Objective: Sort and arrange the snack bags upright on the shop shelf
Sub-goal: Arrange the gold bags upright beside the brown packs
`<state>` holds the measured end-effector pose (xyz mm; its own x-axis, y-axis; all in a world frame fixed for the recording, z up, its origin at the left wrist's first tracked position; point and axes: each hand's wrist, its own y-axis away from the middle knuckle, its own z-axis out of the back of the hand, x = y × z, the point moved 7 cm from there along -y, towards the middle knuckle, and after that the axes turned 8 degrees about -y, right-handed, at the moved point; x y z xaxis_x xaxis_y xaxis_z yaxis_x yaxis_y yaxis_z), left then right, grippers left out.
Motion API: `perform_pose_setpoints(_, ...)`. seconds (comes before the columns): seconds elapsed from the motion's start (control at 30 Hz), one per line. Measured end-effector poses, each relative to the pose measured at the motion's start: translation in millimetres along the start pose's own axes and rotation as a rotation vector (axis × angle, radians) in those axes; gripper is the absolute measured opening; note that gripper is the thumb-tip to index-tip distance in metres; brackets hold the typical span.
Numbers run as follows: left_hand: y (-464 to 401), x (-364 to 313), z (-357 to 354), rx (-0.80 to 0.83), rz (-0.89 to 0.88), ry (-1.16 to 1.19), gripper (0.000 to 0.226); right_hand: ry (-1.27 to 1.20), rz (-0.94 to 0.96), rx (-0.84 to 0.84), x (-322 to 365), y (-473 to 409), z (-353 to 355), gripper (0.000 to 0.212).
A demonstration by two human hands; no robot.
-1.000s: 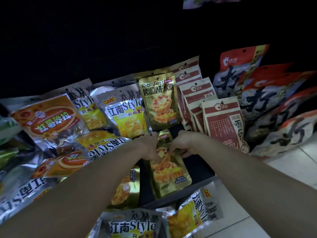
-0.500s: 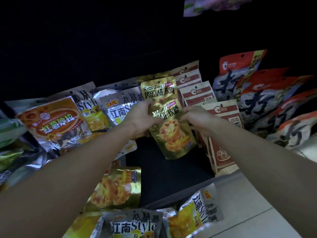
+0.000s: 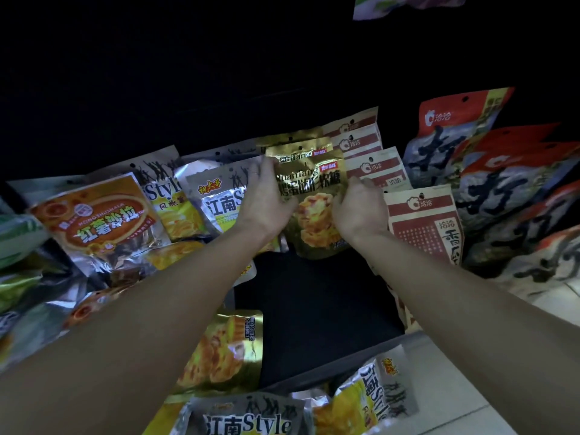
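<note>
The shelf (image 3: 317,309) is carrying rows of bags; at its back edge, 2 hands, left hand (image 3: 266,199) and right hand (image 3: 361,208), are closing their grip around the gold bag (image 3: 314,189), standing it upright. Best pressing it flush against its twin behind.

On the shop shelf (image 3: 317,309), a gold snack bag (image 3: 314,215) stands upright at centre, directly in front of a second matching bag (image 3: 292,144), with the left hand (image 3: 266,202) on its left edge and the right hand (image 3: 361,211) on its right. A row of Style bags (image 3: 219,199) stands to its left, and a row of paper bags (image 3: 373,166) to its right. Another gold bag (image 3: 226,350) lies flat near the shelf's front edge, under the left forearm.
</note>
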<state>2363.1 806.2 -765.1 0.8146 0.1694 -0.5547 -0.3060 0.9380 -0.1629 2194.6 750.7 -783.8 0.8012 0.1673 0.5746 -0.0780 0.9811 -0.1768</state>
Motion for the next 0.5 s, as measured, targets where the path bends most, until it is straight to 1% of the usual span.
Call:
perform_pose_setpoints(0.1, 4.8, 5.7, -11.4, 0.071, 0.023, -0.038, 0.097, -0.078, -0.063, 0.070, -1.2, 0.2, -8.1, 0.036)
perform_pose_setpoints(0.17, 5.3, 9.5, -18.7, 0.116, 0.023, -0.064, 0.104, -0.138, -0.074, 0.099, -1.4, 1.7, -11.5, 0.043)
perform_pose_setpoints(0.33, 5.8, 10.7, -29.0, 0.186, 0.000, -0.118, 0.104, -0.214, -0.085, 0.122, -0.2, 7.6, -12.7, 0.058)
perform_pose_setpoints(0.43, 11.3, 10.7, -34.0, 0.226, -0.035, -0.174, 0.107, -0.204, -0.053, 0.114, 2.6, 11.8, -7.1, 0.054)
perform_pose_setpoints(0.5, 18.2, 6.9, -32.4, 0.210, -0.075, -0.235, 0.104, -0.199, 0.018, 0.079, 6.8, 15.2, 0.9, 0.051)
